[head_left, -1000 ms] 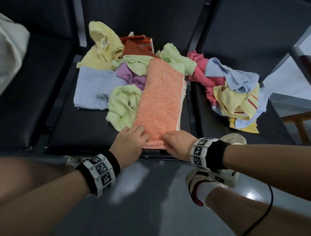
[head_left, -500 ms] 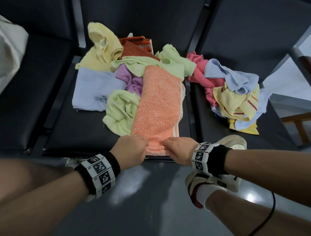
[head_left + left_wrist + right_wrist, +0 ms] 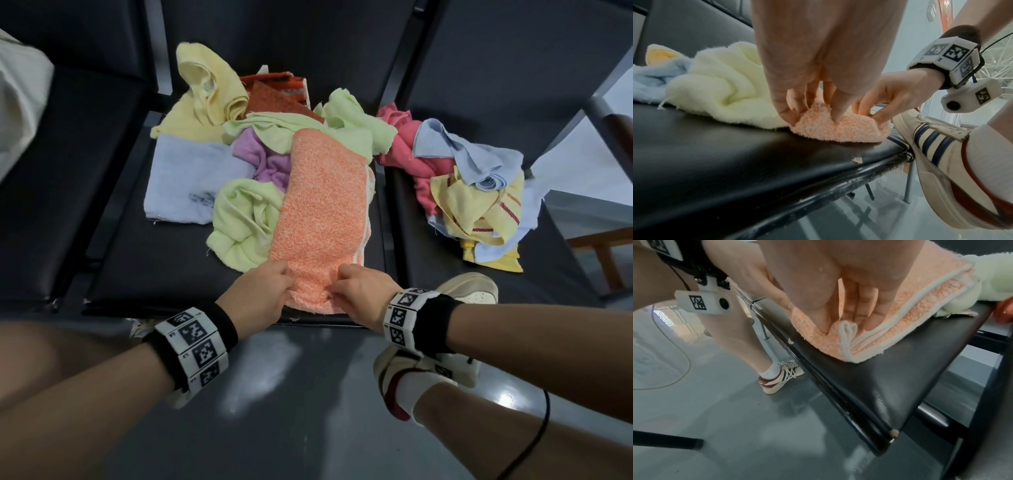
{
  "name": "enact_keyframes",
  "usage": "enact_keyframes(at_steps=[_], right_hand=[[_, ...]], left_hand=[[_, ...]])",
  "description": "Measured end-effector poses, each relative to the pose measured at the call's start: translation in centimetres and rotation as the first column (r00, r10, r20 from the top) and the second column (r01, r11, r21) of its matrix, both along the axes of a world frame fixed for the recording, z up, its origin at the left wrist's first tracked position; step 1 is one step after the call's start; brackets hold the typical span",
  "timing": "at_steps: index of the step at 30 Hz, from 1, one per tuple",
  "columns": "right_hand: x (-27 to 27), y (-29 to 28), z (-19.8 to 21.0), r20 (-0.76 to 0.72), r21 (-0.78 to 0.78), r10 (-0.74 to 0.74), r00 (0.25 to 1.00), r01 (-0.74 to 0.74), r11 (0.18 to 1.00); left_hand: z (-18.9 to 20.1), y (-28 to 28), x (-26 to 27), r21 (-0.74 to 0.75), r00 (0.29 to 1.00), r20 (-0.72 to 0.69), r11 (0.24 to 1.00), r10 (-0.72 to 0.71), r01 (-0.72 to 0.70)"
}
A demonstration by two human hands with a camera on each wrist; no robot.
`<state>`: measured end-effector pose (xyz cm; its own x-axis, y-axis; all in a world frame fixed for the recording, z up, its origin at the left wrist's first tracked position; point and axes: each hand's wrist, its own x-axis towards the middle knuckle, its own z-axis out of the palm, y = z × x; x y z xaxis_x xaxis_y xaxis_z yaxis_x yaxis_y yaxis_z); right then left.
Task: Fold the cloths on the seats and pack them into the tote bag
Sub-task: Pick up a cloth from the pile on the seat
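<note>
Folding step under way: left hand point(image 3: 255, 298) and right hand point(image 3: 363, 291) pinching near end of orange towel point(image 3: 322, 212), fingers curled into it, towel lying lengthwise on middle seat point(image 3: 144, 274). Next move, likely: lifting near end, carrying it over far end, keeping corners aligned.

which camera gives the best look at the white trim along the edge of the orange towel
The right wrist view: the white trim runs close and sharp along the folded layers of the orange towel. The head view shows only a thin pale strip on the towel's right side. The left wrist view shows the bunched near end, no trim.
</note>
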<state>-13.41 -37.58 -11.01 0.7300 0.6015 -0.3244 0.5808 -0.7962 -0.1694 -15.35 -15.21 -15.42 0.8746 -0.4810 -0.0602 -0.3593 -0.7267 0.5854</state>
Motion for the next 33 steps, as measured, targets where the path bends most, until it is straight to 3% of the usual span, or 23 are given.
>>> enact_keyframes(at_steps=[3, 5, 9, 12, 15, 20, 24, 26, 30, 33], right_hand=[[0.4, 0.3, -0.1, 0.017, 0.016, -0.053, 0.998, 0.052, 0.999], [0.3, 0.3, -0.4, 0.111, 0.093, -0.043, 0.993, 0.033, 0.995], [-0.2, 0.8, -0.7, 0.138, 0.176, 0.038, 0.99, -0.063, 0.982], [-0.6, 1.0, -0.5, 0.075, 0.046, 0.115, 0.991, -0.119, 0.992], [-0.5, 1.3, -0.8, 0.08, -0.017, 0.144, 0.986, -0.143, 0.99], [0.2, 2.4, -0.7, -0.049, -0.046, 0.011, 0.999, -0.014, 0.999], [1.0, 2.2, -0.3, -0.185, 0.058, -0.203, 0.961, 0.217, 0.974], [1.0, 1.9, 0.0, -0.202, 0.113, -0.232, 0.952, 0.258, 0.959], [0.2, 2.0, -0.3, -0.116, 0.139, -0.131, 0.985, 0.147, 0.979], [-0.1, 1.5, -0.8, -0.028, 0.124, -0.058, 0.998, 0.062, 0.99]], left_hand=[[-0.3, -0.2, 0.0, 0.083, 0.997, 0.073, 0.997, 0.003, -0.009], [-0.4, -0.3, -0.1, 0.102, 0.992, 0.127, 0.995, 0.003, -0.016], [0.0, -0.5, 0.2, -0.052, 0.994, -0.011, 0.993, 0.106, -0.106], [-0.1, -0.6, 0.4, -0.071, 0.992, 0.028, 0.99, 0.123, -0.12], [-0.1, -0.6, 0.4, -0.015, 0.977, 0.188, 0.995, 0.102, -0.101], [0.4, -1.1, 0.2, 0.102, 0.911, 0.405, 0.994, -0.078, 0.039], [0.5, -1.4, -1.1, 0.185, 0.94, 0.319, 0.981, -0.12, 0.062], [0.0, -1.5, -1.0, 0.221, 0.937, 0.336, 0.975, -0.098, 0.022], [-0.7, -1.7, -0.4, 0.204, 0.912, 0.404, 0.979, -0.074, -0.011], [-0.6, -1.7, -0.3, 0.205, 0.934, 0.353, 0.978, -0.054, -0.021]])
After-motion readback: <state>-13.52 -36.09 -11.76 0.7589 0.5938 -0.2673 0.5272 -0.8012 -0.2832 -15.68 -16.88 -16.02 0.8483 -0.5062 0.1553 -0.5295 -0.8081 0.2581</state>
